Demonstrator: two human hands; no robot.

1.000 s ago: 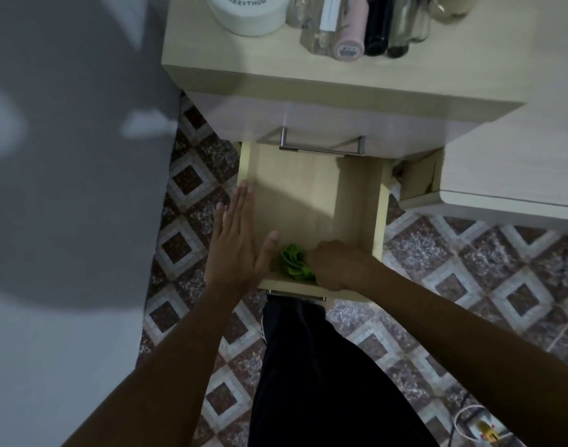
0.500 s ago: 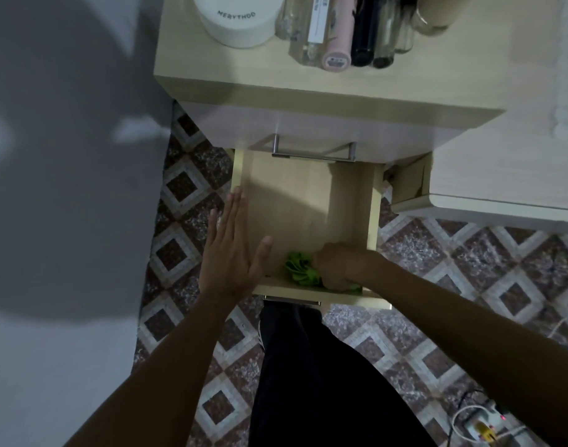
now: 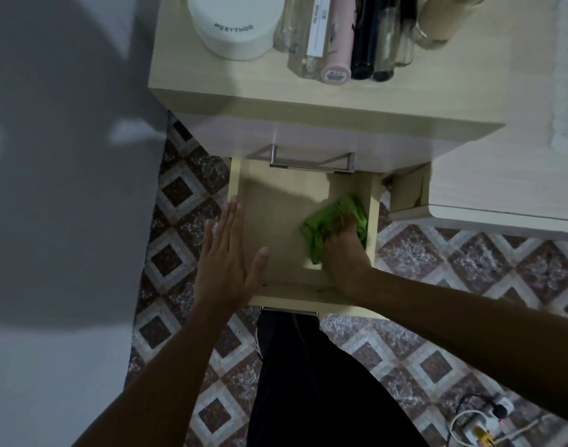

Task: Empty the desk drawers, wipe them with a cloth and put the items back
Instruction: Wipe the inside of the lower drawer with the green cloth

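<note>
Wiping inside the pulled-out drawer (image 3: 276,221), right side.

Right hand (image 3: 343,250) presses a bunched green cloth (image 3: 331,217) onto the drawer floor, fingers curled into the cloth, tight against the right wall (image 3: 374,214). Left hand (image 3: 226,262) lies flat, fingers straight and together, along the left wall's top edge (thumb reaching over into the drawer). The floor between the hands is bare. The handle (image 3: 311,162) of the closed drawer above overhangs the back edge.

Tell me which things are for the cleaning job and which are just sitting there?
For the job:
crumpled green cloth
open pale wooden drawer
right hand
left hand

Just sitting there:
round white jar
pink tube
black tube
white power strip
</note>
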